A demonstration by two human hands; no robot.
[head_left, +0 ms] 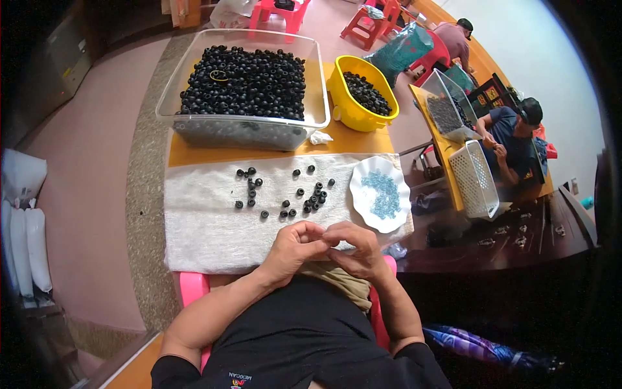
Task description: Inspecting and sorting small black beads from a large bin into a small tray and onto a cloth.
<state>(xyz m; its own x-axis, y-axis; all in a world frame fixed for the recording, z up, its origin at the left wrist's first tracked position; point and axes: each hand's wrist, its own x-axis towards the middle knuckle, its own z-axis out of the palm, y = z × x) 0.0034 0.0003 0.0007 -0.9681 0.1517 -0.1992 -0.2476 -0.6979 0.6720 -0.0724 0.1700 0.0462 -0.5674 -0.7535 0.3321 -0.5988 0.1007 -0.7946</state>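
Observation:
My left hand point(295, 249) and my right hand point(357, 249) meet fingertip to fingertip over the near edge of a white towel point(207, 227). Both are closed in a pinch; whatever lies between the fingers is hidden or too small to name. Just beyond them, several loose black bead-like pieces point(315, 198) with holes lie scattered on the towel, in a left and a right group. Right of these stands a white scalloped plate point(360, 170) holding many small clear-blue pieces point(382, 193).
At the back, a clear plastic bin point(233, 129) is heaped with black pieces, beside a yellow tub point(353, 117) of similar ones. A crumpled tissue point(320, 137) lies before them. On the right, a co-worker point(515, 136) sits near a white perforated basket point(473, 181).

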